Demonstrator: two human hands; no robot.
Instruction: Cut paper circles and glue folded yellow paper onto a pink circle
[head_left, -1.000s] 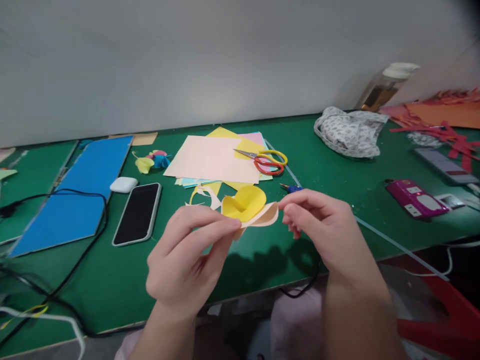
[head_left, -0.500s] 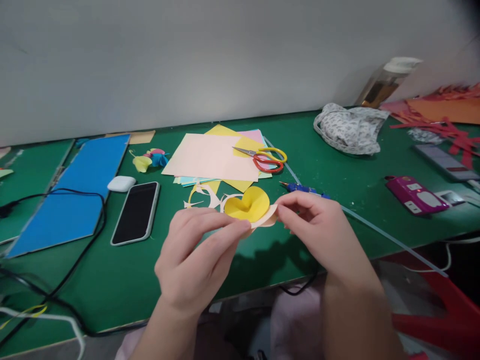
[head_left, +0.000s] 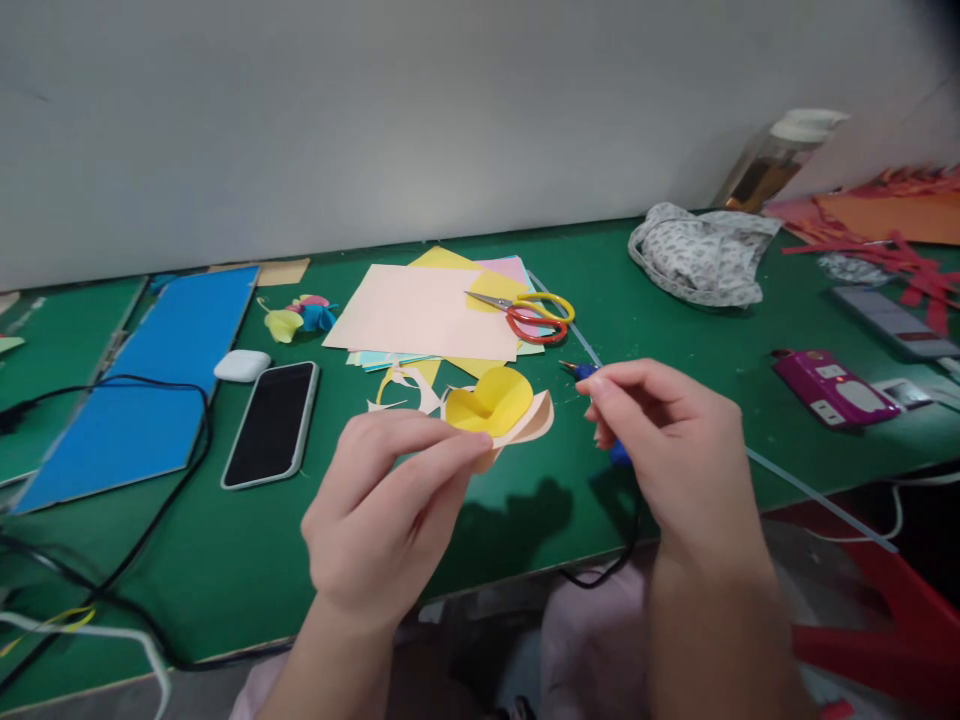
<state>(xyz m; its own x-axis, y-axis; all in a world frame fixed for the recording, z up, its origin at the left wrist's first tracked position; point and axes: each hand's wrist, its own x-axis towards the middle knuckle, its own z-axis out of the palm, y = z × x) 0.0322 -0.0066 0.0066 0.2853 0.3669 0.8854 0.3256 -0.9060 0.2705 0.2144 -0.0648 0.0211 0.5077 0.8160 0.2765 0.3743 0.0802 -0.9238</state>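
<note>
Pinched between the thumb and fingers of my left hand (head_left: 390,500) is a paper flower, made of a yellow paper piece (head_left: 501,397) and a pale peach piece (head_left: 536,422) at its right. My right hand (head_left: 667,460) is to the right of the flower, apart from it, thumb and forefinger pressed together; whether anything small is between them cannot be made out. Behind that hand lies a blue glue gun (head_left: 585,371), largely covered by the fingers. Cut paper scraps (head_left: 424,390) lie just beyond my left hand. Scissors (head_left: 536,315) rest on stacked coloured paper (head_left: 405,310).
On the green table are a phone (head_left: 271,425), a white case (head_left: 241,366), small paper petals (head_left: 300,318), a blue board (head_left: 157,380) and black cables at the left. A patterned cloth (head_left: 701,255), a purple power strip (head_left: 834,388) and a bottle (head_left: 784,160) are at the right.
My right hand has let go of the peach paper and moved right, over the glue gun. The flower in my left hand has shifted slightly left and up.
</note>
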